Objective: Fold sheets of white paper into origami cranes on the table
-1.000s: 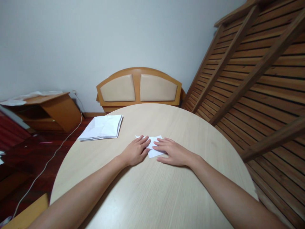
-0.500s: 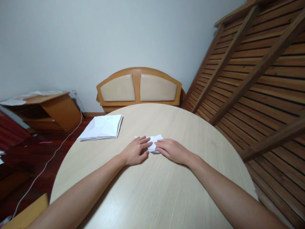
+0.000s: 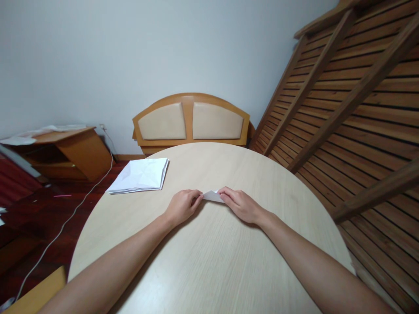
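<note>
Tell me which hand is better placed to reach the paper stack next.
Probably the left hand: it is nearer the paper stack. The right hand is farther off, across the folded paper that both hands hold.

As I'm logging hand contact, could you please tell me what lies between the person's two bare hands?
In the head view, a small folded white paper spans the gap between the left hand and the right hand, held by both.
</note>
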Tool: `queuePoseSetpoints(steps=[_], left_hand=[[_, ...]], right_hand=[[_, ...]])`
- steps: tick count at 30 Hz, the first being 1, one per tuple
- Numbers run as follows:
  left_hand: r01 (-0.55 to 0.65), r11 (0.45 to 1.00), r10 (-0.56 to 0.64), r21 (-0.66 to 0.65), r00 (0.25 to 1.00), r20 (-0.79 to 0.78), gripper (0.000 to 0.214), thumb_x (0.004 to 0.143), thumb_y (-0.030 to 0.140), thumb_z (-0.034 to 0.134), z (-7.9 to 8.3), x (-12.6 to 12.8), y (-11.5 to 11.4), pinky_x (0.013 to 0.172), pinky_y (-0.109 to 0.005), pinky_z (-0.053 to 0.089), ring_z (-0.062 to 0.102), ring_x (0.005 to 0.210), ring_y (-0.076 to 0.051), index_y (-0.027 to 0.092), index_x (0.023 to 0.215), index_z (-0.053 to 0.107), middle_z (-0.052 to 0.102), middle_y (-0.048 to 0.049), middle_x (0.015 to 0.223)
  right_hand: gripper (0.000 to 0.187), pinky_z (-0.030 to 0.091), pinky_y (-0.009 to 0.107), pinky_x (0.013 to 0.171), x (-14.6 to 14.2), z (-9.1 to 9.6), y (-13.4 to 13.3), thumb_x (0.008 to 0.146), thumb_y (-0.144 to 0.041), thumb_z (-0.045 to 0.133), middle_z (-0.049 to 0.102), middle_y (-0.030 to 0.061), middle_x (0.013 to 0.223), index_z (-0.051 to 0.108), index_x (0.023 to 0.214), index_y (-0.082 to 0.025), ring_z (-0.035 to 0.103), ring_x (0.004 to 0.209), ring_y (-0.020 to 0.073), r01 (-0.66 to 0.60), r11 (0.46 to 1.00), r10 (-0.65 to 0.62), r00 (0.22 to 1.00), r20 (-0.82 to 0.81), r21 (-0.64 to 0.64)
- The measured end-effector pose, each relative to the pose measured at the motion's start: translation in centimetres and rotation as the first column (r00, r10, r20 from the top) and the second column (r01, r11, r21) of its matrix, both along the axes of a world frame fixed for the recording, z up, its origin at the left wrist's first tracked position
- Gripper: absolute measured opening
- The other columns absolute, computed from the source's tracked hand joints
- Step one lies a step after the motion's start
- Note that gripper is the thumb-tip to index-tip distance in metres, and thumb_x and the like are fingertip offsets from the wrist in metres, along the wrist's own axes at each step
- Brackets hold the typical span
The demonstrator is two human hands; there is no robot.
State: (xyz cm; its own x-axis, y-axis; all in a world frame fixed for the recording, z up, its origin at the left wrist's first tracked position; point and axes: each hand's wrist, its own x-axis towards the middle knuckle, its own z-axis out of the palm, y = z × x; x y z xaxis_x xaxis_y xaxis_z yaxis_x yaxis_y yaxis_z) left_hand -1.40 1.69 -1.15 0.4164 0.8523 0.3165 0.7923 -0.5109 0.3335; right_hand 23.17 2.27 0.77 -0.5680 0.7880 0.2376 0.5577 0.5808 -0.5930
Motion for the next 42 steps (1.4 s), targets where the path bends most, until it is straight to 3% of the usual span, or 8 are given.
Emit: queuePoseSetpoints(steps=[7, 14, 17, 22, 26, 34, 38, 42], left_hand=[[-0.112, 0.992, 0.100, 0.054, 0.975, 0.199, 0.028, 0.100, 0.041, 0.048, 0.0, -0.1, -0.4, 0.061, -0.025, 0.043, 0.064, 0.066, -0.016, 0.021, 0.110, 0.065, 0.073, -0.0031, 0.082], [-0.206, 0.978, 0.192, 0.027, 0.948, 0.254, 0.036, 0.097, 0.044, 0.052, 0.5, -0.5, -0.1, 0.053, -0.024, 0.037, 0.055, 0.054, -0.015, 0.020, 0.124, 0.056, 0.058, 0.0042, 0.061], [-0.260, 0.962, 0.234, 0.080, 0.942, 0.240, 0.032, 0.097, 0.039, 0.051, 0.5, -1.1, 0.4, 0.068, -0.032, 0.050, 0.065, 0.076, -0.020, 0.020, 0.122, 0.057, 0.069, -0.0037, 0.083], [0.045, 0.972, -0.080, 0.232, 0.987, 0.141, 0.036, 0.094, 0.021, 0.046, 0.6, -0.8, -0.2, 0.110, -0.047, 0.042, 0.049, 0.133, -0.025, 0.020, 0.130, 0.052, 0.053, -0.0131, 0.143], [0.280, 0.956, -0.284, 0.086, 0.958, 0.033, 0.057, 0.085, 0.019, 0.052, 0.3, 0.3, -1.0, 0.113, -0.045, 0.042, 0.050, 0.134, -0.026, 0.017, 0.141, 0.043, 0.052, -0.0143, 0.147], [0.284, 0.959, -0.284, -0.003, 0.958, -0.025, 0.052, 0.085, 0.025, 0.054, -0.3, 0.5, -0.7, 0.109, -0.043, 0.046, 0.057, 0.127, -0.027, 0.015, 0.136, 0.051, 0.059, -0.0139, 0.139], [0.293, 0.956, -0.293, -0.005, 0.956, -0.022, 0.048, 0.087, 0.027, 0.055, -0.2, 0.5, -0.7, 0.109, -0.042, 0.046, 0.058, 0.126, -0.027, 0.016, 0.134, 0.053, 0.060, -0.0135, 0.138], [0.326, 0.945, -0.326, -0.005, 0.945, 0.020, 0.045, 0.088, 0.026, 0.056, -0.1, 0.4, -0.7, 0.108, -0.042, 0.047, 0.059, 0.125, -0.026, 0.018, 0.132, 0.053, 0.062, -0.0121, 0.136]], right_hand=[[0.025, 0.049, 0.031, 0.078, -0.4, -0.2, 0.4, 0.098, -0.039, 0.052, 0.074, 0.0049, 0.097, 0.068, 0.104, -0.021, 0.068, 0.086, 0.0208, 0.133, 0.990, -0.119, 0.970, -0.211, 0.053], [0.039, 0.054, 0.034, 0.078, -0.4, -1.2, 1.2, 0.096, -0.040, 0.056, 0.072, 0.0092, 0.115, 0.059, 0.130, -0.022, 0.070, 0.093, 0.0230, 0.150, 0.985, -0.172, 0.922, -0.346, -0.091], [0.039, 0.054, 0.036, 0.080, -0.2, -1.8, 1.6, 0.096, -0.038, 0.055, 0.071, 0.0107, 0.119, 0.058, 0.131, -0.022, 0.069, 0.096, 0.0236, 0.187, 0.977, -0.212, 0.910, -0.355, -0.105], [0.041, 0.052, 0.033, 0.071, -0.4, -3.2, 2.1, 0.098, -0.035, 0.050, 0.074, 0.0120, 0.108, 0.053, 0.135, -0.020, 0.069, 0.083, 0.0218, 0.241, 0.958, -0.280, 0.905, -0.319, -0.158], [0.041, 0.048, 0.031, 0.064, -0.8, -3.6, 2.1, 0.099, -0.034, 0.046, 0.075, 0.0098, 0.096, 0.049, 0.138, -0.019, 0.066, 0.071, 0.0195, 0.252, 0.957, -0.282, 0.928, -0.244, -0.146], [0.031, 0.049, 0.035, 0.076, 0.2, -2.3, 2.1, 0.099, -0.038, 0.048, 0.072, 0.0084, 0.093, 0.064, 0.118, -0.019, 0.066, 0.082, 0.0223, 0.286, 0.957, -0.288, 0.957, 0.027, 0.055], [0.028, 0.046, 0.040, 0.099, 0.8, -1.5, 1.7, 0.096, -0.035, 0.057, 0.066, 0.0114, 0.120, 0.068, 0.115, -0.019, 0.060, 0.112, 0.0247, 0.132, 0.970, -0.139, 0.990, 0.023, 0.204], [0.038, 0.039, 0.042, 0.109, 0.9, -0.7, 0.9, 0.085, -0.040, 0.073, 0.063, 0.0084, 0.129, 0.068, 0.119, -0.024, 0.052, 0.124, 0.0261, -0.177, 0.969, 0.162, 0.982, 0.098, 0.173]])
